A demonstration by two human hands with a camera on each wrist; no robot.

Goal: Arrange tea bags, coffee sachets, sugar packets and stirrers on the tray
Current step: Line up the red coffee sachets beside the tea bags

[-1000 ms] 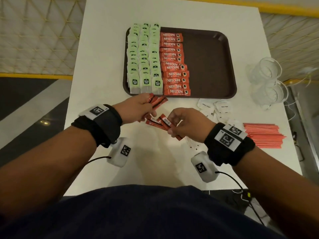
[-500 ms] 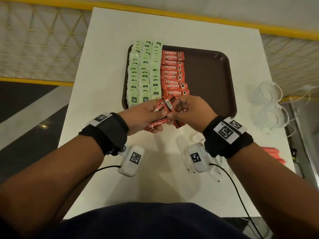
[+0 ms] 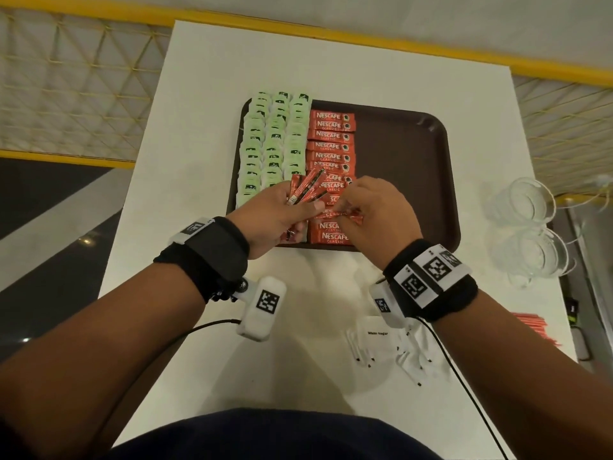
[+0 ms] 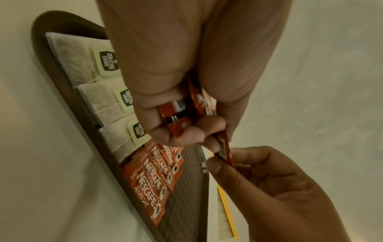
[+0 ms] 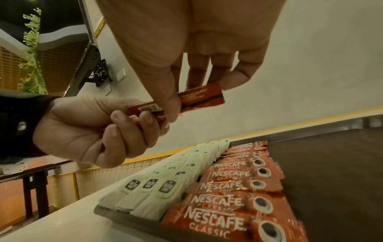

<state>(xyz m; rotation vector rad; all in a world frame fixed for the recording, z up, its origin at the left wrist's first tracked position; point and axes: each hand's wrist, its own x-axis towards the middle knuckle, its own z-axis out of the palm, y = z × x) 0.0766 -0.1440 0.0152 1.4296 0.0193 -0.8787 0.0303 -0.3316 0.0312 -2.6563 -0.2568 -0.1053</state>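
While the left hand (image 3: 275, 217) grips a fan of red sachets (image 3: 306, 190) over the tray (image 3: 408, 167), the right hand (image 3: 374, 214) pinches one sachet (image 5: 200, 99) by its end, both hands close together at the tray's 6 o'clock edge. Tea bags (image 3: 275, 144) fill the tray's 9 o'clock side, with a sachet column (image 3: 331, 141) beside them. Sugar packets (image 3: 378, 340) lie on the desk (image 3: 205, 94) at 5 o'clock of the tray, and stirrers (image 3: 530, 323) farther toward 4 o'clock.
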